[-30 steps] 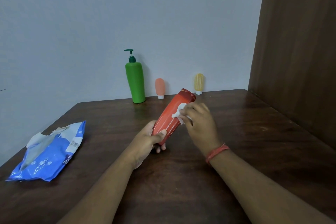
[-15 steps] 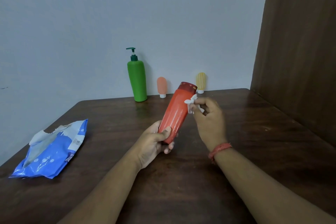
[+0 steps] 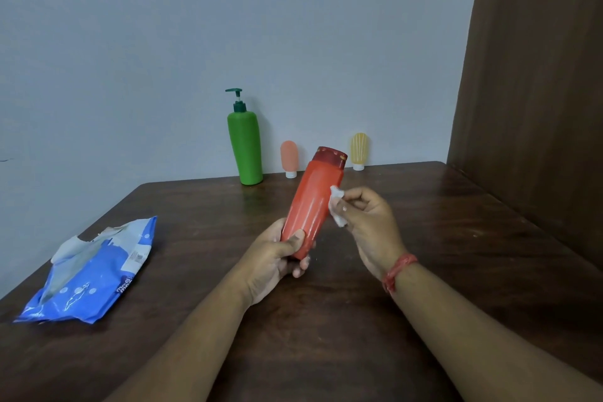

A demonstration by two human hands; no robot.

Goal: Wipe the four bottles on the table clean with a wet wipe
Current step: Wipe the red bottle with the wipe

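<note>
Head view: the left hand (image 3: 277, 258) has its grip curled round the lower end of the red bottle (image 3: 315, 202), held tilted above the surface (image 3: 424, 238), while the right hand (image 3: 368, 222) pinches the wet wipe (image 3: 336, 206) against the bottle's right side. Rotate the bottle within the left grip and stroke the wipe from cap to base, so no strip is missed. Beyond the grips stand the green pump bottle (image 3: 245, 147), pink bottle (image 3: 289, 158) and yellow bottle (image 3: 359, 150) by the far edge; open room lies right of the right grip, the wipe packet (image 3: 94, 274) well left
</note>
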